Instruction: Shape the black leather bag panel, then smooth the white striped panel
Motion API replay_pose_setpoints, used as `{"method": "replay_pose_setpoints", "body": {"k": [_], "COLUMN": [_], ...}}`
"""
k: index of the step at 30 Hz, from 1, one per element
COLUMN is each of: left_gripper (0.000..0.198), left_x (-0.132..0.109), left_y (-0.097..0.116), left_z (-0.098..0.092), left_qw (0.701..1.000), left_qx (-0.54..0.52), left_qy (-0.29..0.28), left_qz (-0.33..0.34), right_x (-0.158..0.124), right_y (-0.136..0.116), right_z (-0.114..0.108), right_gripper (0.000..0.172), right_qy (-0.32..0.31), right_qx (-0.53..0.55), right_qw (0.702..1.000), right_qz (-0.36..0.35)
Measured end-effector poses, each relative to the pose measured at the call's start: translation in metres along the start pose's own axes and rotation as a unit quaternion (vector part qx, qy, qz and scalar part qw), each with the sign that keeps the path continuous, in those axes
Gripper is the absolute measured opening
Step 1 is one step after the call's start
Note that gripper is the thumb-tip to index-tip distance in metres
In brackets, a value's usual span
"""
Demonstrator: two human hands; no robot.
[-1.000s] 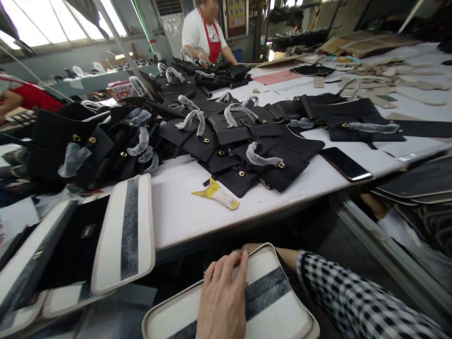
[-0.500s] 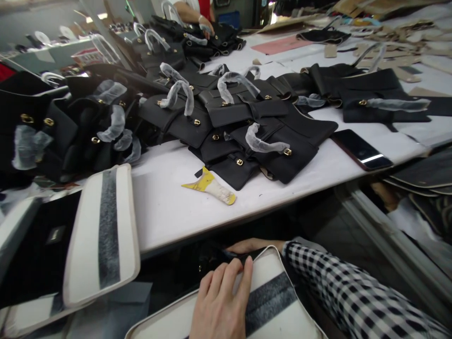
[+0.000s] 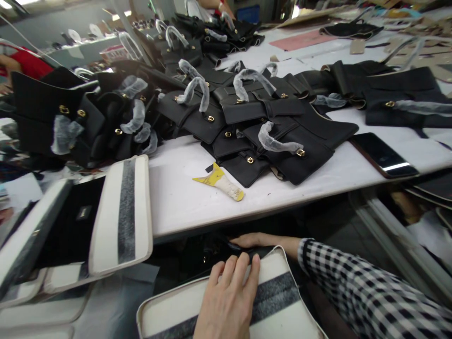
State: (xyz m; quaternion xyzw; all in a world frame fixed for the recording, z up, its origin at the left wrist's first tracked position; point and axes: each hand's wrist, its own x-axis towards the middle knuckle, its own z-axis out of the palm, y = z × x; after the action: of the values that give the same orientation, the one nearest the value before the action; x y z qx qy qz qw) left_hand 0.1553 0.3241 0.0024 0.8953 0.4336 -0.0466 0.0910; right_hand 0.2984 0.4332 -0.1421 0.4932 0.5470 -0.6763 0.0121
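My left hand (image 3: 228, 294) lies over a white padded panel (image 3: 278, 278) with a dark grey stripe, its fingers close together and bent over the upper edge. Behind that edge, my right hand (image 3: 250, 239) reaches in from the right, below the table's front edge; its fingertips are hidden among dark material. Whether it grips anything cannot be seen. Dark material borders the panel's far side, with a small gold fitting at its left.
Black handbags (image 3: 293, 150) with wrapped handles cover much of the white table (image 3: 176, 202). A yellow-and-white piece (image 3: 222, 182) and a phone (image 3: 384, 154) lie near its front edge. More white striped panels (image 3: 141, 212) stand at left.
The view has swung left, so the table and bags appear farther right. Both hands keep nearly the same place at the panel. A person in red has come into view at far left.
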Motion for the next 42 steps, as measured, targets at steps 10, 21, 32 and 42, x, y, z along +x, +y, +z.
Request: {"method": "replay_pose_setpoints", "body": {"k": [10,21,32,42], "left_gripper": [0.052,0.025,0.015,0.019], "left_x": [-0.004,-0.032,-0.04,-0.059], "left_y": [0.013,-0.052,-0.063,-0.07], "left_z": [-0.026,-0.029,-0.022,-0.024], "left_qw": [0.99,0.944,0.947,0.924], "left_qx": [-0.12,-0.207,-0.218,-0.246], "left_qy": [0.03,0.099,0.07,0.081], "left_qz": [-0.063,-0.236,-0.226,-0.281], "right_x": [-0.055,-0.052,-0.056,-0.063], "right_y": [-0.094,-0.1,-0.102,-0.106], "right_z": [0.005,0.037,0.041,0.053], "right_gripper": [0.069,0.072,0.057,0.032], "right_qy": [-0.095,0.039,0.011,-0.033], "right_qx": [0.039,0.056,-0.19,-0.457], "right_qw": [0.994,0.998,0.972,0.856], "right_qz": [-0.022,-0.008,-0.135,-0.239]}}
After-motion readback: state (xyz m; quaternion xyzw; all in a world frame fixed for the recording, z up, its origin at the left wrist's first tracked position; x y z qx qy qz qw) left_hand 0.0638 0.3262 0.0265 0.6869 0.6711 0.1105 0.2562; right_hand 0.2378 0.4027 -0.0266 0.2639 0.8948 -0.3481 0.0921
